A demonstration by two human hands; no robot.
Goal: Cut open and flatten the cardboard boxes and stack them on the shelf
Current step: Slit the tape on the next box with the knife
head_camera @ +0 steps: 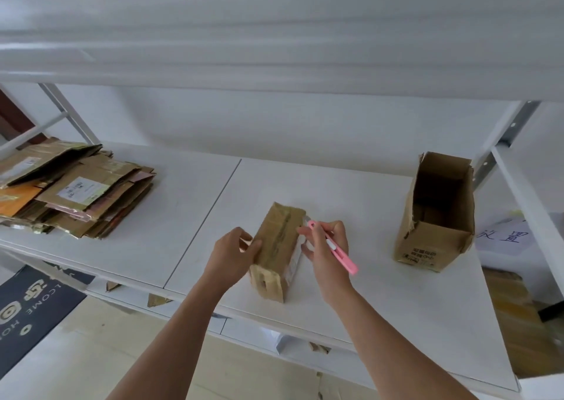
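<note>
Two boxes stand on the shelf [305, 192]. The taped box [279, 251] at centre looks light and stiff, sealed so its contents are hidden; the left hand [233, 256] grips its side, a sound hold. The right hand [328, 247] pinches a pink cutter [334, 248] at its edge. The open box [436, 213] seems empty. Flattened cardboard [73, 186] is stacked at left.

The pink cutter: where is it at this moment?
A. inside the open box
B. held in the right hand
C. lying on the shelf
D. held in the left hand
B: the right hand grips the pink cutter beside the taped box.
</note>
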